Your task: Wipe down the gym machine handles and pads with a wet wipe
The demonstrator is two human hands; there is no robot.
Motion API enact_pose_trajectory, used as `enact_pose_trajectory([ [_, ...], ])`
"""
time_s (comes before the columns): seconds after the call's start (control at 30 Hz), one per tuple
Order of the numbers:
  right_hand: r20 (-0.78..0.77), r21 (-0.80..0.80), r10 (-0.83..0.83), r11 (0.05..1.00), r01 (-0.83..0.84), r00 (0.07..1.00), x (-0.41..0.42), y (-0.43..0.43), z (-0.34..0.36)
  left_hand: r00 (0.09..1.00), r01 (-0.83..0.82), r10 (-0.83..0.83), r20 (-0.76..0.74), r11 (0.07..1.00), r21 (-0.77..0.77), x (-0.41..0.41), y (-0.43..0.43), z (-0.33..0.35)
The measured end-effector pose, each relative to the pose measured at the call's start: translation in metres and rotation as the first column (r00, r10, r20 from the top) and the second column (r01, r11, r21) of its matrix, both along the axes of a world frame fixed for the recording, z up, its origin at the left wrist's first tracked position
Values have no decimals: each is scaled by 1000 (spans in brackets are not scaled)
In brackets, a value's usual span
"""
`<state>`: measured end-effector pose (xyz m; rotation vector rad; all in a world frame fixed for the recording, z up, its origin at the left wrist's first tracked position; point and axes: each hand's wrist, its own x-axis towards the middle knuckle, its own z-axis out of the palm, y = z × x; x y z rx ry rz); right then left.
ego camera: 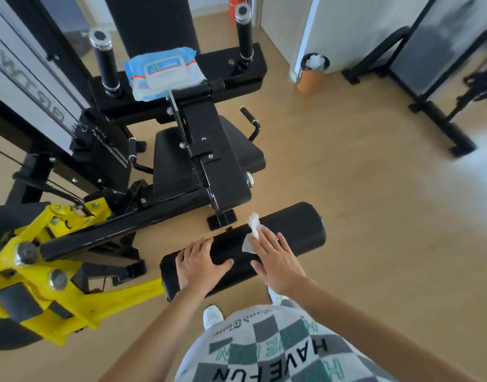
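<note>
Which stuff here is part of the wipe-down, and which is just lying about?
Job: wet wipe under right hand, roller pad under left hand, wipes pack, upright handles, seat pad.
Lying about: orange bin, black floor stand.

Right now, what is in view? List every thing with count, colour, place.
roller pad: 1, black, near centre, under both hands
wipe: 1, white, on roller pad under right hand
wipe pack: 1, blue-white, on machine's upper bar
grips: 2, black, chrome-capped, upright beside wipe pack
seat: 1, black, centre
seat handles: 2, black, either side of seat
frame: 1, yellow, lower left
bin: 1, orange, by far wall
shoes: 2, white, bottom centre
left hand: 1, flat on roller pad's left part
right hand: 1, flat, pressing wipe
</note>
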<state>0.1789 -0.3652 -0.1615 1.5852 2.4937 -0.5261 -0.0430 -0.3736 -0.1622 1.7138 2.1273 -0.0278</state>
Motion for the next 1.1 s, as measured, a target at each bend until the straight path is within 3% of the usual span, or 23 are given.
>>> enact_pose_trajectory([
  [0.1, 34, 50, 2, 999, -3, 999, 18, 1, -5, 1000, 14, -14, -10, 1000, 24, -6, 0, 3],
  [0.3, 55, 65, -339, 940, 336, 939, 70, 20, -11, 996, 45, -45, -83, 999, -1, -1, 0, 10],
  [0.43, 24, 35, -473, 881, 472, 881, 84, 30, -12, 995, 41, -37, -98, 998, 46, 1, -4, 10],
  [0.57, -22, 51, -354, 934, 355, 935, 69, 21, -14, 1000, 12, -10, -14, 992, 125, -2, 0, 9],
  [0.73, -52, 5, -48, 999, 49, 997, 39, -1, -15, 999, 11, -8, -51, 999, 47, 0, 7, 9],
  [0.87, -48, 55, 75, 996, -72, 996, 48, -5, -20, 999, -24, 22, 28, 998, 64, 2, 5, 6],
  [0.93, -23, 74, 38, 997, -37, 999, 62, -1, -20, 996, -42, 36, 88, 997, 68, 2, 3, 6],
  [1.1, 7, 87, -259, 962, 258, 966, 101, 17, -18, 996, -49, 40, 83, 993, 110, 4, -2, 6],
])
